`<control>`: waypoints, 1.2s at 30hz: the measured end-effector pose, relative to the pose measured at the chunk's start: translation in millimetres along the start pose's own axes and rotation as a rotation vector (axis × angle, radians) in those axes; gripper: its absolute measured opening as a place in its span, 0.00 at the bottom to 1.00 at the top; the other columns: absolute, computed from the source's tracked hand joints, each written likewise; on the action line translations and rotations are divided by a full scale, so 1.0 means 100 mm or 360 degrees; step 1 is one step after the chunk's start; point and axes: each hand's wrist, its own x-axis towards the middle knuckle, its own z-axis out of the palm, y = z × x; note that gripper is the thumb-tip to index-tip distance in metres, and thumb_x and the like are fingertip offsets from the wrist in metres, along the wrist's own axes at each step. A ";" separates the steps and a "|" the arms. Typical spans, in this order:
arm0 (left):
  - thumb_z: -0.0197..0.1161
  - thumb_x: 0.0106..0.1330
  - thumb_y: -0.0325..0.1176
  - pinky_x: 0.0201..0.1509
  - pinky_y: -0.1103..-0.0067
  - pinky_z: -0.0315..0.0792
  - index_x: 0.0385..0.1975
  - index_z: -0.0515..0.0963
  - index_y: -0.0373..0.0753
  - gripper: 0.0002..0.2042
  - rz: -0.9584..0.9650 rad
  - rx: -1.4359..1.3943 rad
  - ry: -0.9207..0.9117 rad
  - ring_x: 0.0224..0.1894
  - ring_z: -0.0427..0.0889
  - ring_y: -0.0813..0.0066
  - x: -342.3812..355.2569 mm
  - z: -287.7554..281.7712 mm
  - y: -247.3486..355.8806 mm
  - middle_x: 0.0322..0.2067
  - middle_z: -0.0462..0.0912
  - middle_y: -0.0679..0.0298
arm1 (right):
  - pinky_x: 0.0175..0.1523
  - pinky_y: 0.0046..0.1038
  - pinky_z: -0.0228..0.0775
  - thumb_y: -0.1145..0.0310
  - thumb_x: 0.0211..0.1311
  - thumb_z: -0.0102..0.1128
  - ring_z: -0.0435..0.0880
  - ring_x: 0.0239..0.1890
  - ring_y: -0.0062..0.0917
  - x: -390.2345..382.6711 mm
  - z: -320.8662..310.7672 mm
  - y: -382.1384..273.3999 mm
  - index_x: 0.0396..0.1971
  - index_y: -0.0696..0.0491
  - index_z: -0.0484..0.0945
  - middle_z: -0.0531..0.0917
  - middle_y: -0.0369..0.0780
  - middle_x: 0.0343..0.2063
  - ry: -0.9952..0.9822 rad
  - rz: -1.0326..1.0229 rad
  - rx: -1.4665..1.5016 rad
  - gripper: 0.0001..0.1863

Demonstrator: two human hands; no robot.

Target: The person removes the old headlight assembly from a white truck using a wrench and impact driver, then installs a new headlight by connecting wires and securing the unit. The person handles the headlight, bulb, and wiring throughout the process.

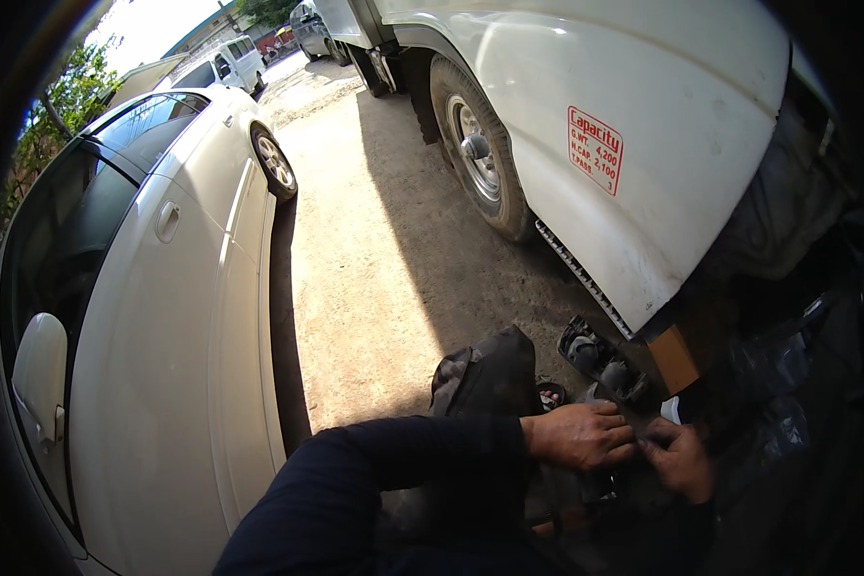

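My left hand (578, 435) reaches in from the lower left, its fingers curled. Close beside it, my right hand (680, 461) is closed too, with thumb and fingers drawn together and slightly blurred. What either hand grips between the fingertips is too small and dark to make out. A small white piece (671, 410) shows just above the right fingers; whether it is held there, I cannot tell. Just beyond the left hand lies a dark tray (586, 348) with greyish, rounded parts in it. A brown cardboard box (673, 360) stands above the right hand.
A white truck (662, 115) rises ahead on the right, its front wheel (475, 144) on the concrete. Along the left side stands a white car (163, 317). My bent knee (494, 374) and a sandalled foot (551, 396) are near the left hand. Clear plastic bags (782, 360) lie at right.
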 end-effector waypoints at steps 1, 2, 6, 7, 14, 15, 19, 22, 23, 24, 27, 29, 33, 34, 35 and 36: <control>0.59 0.63 0.36 0.52 0.67 0.76 0.44 0.78 0.34 0.14 0.0049 0.0018 0.0086 0.44 0.83 0.61 0.02 0.04 -0.02 0.39 0.80 0.57 | 0.43 0.30 0.75 0.74 0.66 0.67 0.86 0.37 0.26 -0.03 0.03 0.05 0.40 0.65 0.87 0.86 0.43 0.33 0.0059 -0.0021 0.0048 0.09; 0.60 0.62 0.36 0.47 0.68 0.76 0.40 0.78 0.35 0.13 0.0085 0.0017 0.0178 0.40 0.82 0.63 0.03 0.07 -0.03 0.36 0.79 0.59 | 0.43 0.29 0.75 0.74 0.65 0.67 0.86 0.37 0.26 -0.03 0.02 0.10 0.39 0.65 0.86 0.86 0.43 0.33 0.0062 -0.0059 0.0089 0.09; 0.59 0.63 0.37 0.48 0.67 0.76 0.41 0.78 0.35 0.12 -0.0030 -0.0074 0.0120 0.41 0.83 0.62 0.00 0.19 -0.03 0.36 0.78 0.59 | 0.44 0.27 0.74 0.73 0.63 0.69 0.84 0.36 0.23 -0.05 -0.04 0.26 0.36 0.64 0.86 0.86 0.40 0.32 -0.0011 0.0038 0.0259 0.08; 0.59 0.64 0.37 0.48 0.67 0.76 0.42 0.77 0.35 0.13 -0.0030 -0.0090 0.0101 0.41 0.83 0.61 0.00 0.20 -0.04 0.36 0.78 0.59 | 0.44 0.28 0.74 0.73 0.63 0.69 0.84 0.36 0.22 -0.03 -0.05 0.28 0.35 0.64 0.85 0.85 0.39 0.31 -0.0018 0.0025 0.0292 0.08; 0.59 0.64 0.37 0.48 0.67 0.76 0.43 0.78 0.34 0.14 -0.0069 -0.0192 -0.0045 0.42 0.83 0.61 -0.01 0.20 0.04 0.37 0.79 0.58 | 0.45 0.25 0.73 0.66 0.63 0.70 0.82 0.37 0.19 0.01 -0.04 0.39 0.33 0.63 0.84 0.85 0.37 0.30 -0.0185 0.0031 0.0308 0.13; 0.58 0.65 0.37 0.49 0.68 0.76 0.45 0.78 0.34 0.15 -0.0076 -0.0198 -0.0089 0.43 0.83 0.61 -0.02 0.19 0.05 0.38 0.79 0.58 | 0.46 0.25 0.72 0.66 0.63 0.70 0.82 0.37 0.18 0.00 -0.03 0.41 0.33 0.62 0.84 0.86 0.37 0.30 -0.0206 0.0063 0.0382 0.13; 0.58 0.66 0.36 0.51 0.69 0.76 0.50 0.79 0.32 0.18 -0.0087 -0.0214 -0.0166 0.45 0.83 0.63 -0.03 0.14 0.05 0.41 0.80 0.58 | 0.47 0.24 0.72 0.65 0.62 0.70 0.82 0.37 0.18 0.01 0.01 0.45 0.33 0.61 0.85 0.85 0.35 0.30 -0.0240 0.0147 0.0602 0.12; 0.58 0.65 0.36 0.51 0.68 0.76 0.53 0.79 0.31 0.20 -0.0069 -0.0215 -0.0156 0.46 0.83 0.64 -0.02 0.11 0.04 0.42 0.81 0.58 | 0.47 0.24 0.72 0.67 0.61 0.69 0.82 0.38 0.17 0.03 0.04 0.46 0.33 0.60 0.85 0.85 0.35 0.30 -0.0238 0.0149 0.0678 0.11; 0.58 0.65 0.36 0.51 0.68 0.75 0.52 0.79 0.31 0.20 -0.0069 -0.0209 -0.0155 0.46 0.83 0.64 -0.02 0.10 0.04 0.42 0.80 0.58 | 0.47 0.24 0.72 0.67 0.61 0.69 0.82 0.38 0.17 0.03 0.04 0.45 0.34 0.60 0.85 0.85 0.35 0.30 -0.0233 0.0162 0.0715 0.11; 0.58 0.65 0.36 0.51 0.68 0.75 0.52 0.79 0.31 0.19 -0.0073 -0.0202 -0.0170 0.47 0.83 0.64 -0.02 0.09 0.03 0.42 0.80 0.58 | 0.48 0.24 0.72 0.67 0.61 0.69 0.82 0.38 0.17 0.03 0.04 0.45 0.34 0.60 0.85 0.85 0.34 0.30 -0.0224 0.0172 0.0748 0.11; 0.58 0.64 0.36 0.51 0.68 0.75 0.50 0.78 0.31 0.19 -0.0092 -0.0217 -0.0256 0.46 0.82 0.64 -0.02 0.11 0.02 0.41 0.80 0.58 | 0.46 0.24 0.71 0.69 0.66 0.67 0.80 0.36 0.17 0.04 0.05 0.46 0.33 0.60 0.84 0.84 0.34 0.29 -0.0222 0.0138 0.0674 0.08; 0.59 0.64 0.36 0.51 0.68 0.74 0.49 0.78 0.32 0.18 -0.0056 -0.0182 -0.0217 0.46 0.82 0.64 -0.03 0.13 0.03 0.40 0.79 0.59 | 0.44 0.24 0.70 0.70 0.70 0.64 0.79 0.35 0.16 0.04 0.05 0.47 0.32 0.60 0.83 0.82 0.33 0.28 -0.0231 0.0079 0.0634 0.09; 0.59 0.64 0.36 0.50 0.68 0.75 0.49 0.79 0.32 0.17 -0.0063 -0.0212 -0.0154 0.45 0.82 0.64 -0.02 0.16 0.03 0.40 0.80 0.59 | 0.44 0.24 0.69 0.66 0.72 0.66 0.78 0.36 0.15 0.03 0.03 0.49 0.32 0.60 0.83 0.83 0.34 0.29 -0.0205 -0.0013 0.0497 0.12; 0.59 0.64 0.36 0.50 0.69 0.75 0.49 0.79 0.32 0.17 -0.0060 -0.0214 -0.0147 0.45 0.82 0.64 -0.01 0.16 0.03 0.41 0.80 0.59 | 0.44 0.24 0.69 0.65 0.72 0.66 0.78 0.36 0.15 0.03 0.03 0.49 0.32 0.60 0.83 0.83 0.34 0.29 -0.0207 -0.0011 0.0513 0.13; 0.59 0.64 0.36 0.50 0.69 0.75 0.49 0.79 0.32 0.17 -0.0058 -0.0216 -0.0157 0.45 0.82 0.64 -0.01 0.17 0.03 0.41 0.80 0.59 | 0.44 0.24 0.69 0.65 0.73 0.67 0.78 0.36 0.15 0.03 0.03 0.49 0.33 0.60 0.83 0.83 0.35 0.28 -0.0209 -0.0008 0.0531 0.13; 0.59 0.64 0.36 0.50 0.69 0.75 0.49 0.79 0.32 0.17 -0.0055 -0.0204 -0.0144 0.45 0.82 0.64 -0.01 0.16 0.03 0.41 0.80 0.59 | 0.44 0.24 0.69 0.65 0.73 0.67 0.79 0.36 0.16 0.03 0.03 0.48 0.33 0.60 0.84 0.84 0.35 0.29 -0.0207 0.0004 0.0529 0.13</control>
